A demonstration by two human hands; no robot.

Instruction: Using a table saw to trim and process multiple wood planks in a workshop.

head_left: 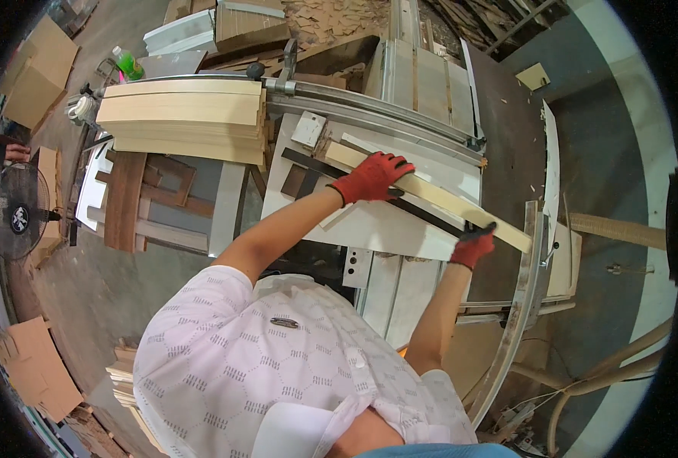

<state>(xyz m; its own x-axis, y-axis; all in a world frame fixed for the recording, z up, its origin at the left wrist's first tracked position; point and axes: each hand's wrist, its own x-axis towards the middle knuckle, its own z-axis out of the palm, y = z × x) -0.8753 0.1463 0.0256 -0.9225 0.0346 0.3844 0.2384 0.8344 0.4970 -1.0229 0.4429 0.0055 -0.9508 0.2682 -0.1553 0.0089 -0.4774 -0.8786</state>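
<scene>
A long pale wooden strip [446,200] lies slantwise in front of me, its right end at a metal rail [528,263]. My left hand [371,180], in a red glove with dark fingertips, is closed over the strip near its left part. Farther right, my right hand [472,246], gloved the same way, grips the strip's near edge. A black strip [424,214] runs alongside on the near side, partly hidden by my hands. Beneath them is a white board [320,221]. A small white block [308,129] sits beyond the strip's left end.
A stack of pale boards [179,114] stands at the left by a long metal fence [385,113]. Brown and grey wood pieces [127,202] lie nearer. At the far left are a fan [20,217] and a green bottle [128,64]. A ribbed hose [618,230] crosses at right.
</scene>
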